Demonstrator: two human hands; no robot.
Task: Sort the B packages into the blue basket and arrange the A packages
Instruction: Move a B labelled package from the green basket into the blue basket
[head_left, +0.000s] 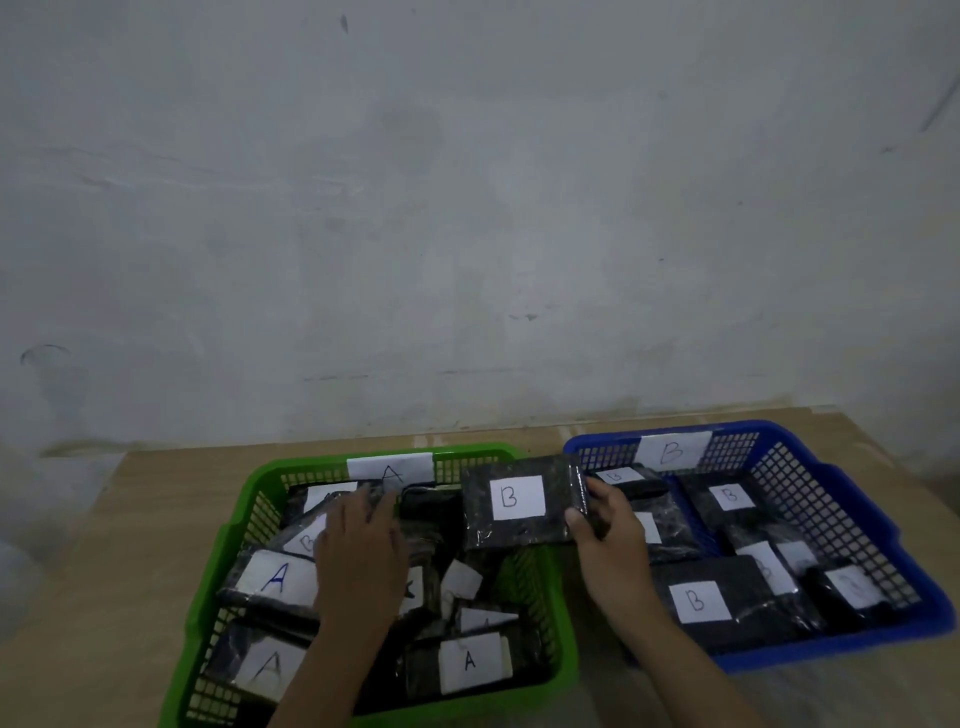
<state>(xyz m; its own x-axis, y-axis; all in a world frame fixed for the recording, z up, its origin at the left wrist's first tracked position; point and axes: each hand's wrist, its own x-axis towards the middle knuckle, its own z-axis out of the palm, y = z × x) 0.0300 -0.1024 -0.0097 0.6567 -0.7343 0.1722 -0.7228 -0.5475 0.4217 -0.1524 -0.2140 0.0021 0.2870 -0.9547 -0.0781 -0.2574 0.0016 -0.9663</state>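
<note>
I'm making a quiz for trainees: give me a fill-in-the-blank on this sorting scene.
1. The right hand holds a package labelled ____.
2. The left hand reaches into the ____ basket.
3. The blue basket carries a sign with the letter ____.

Missing words: B; green; B

Blue basket (841, 512) on the right is open from above, packages (698, 603) covering its floor; the green basket's (563, 644) wall stands between.
</note>
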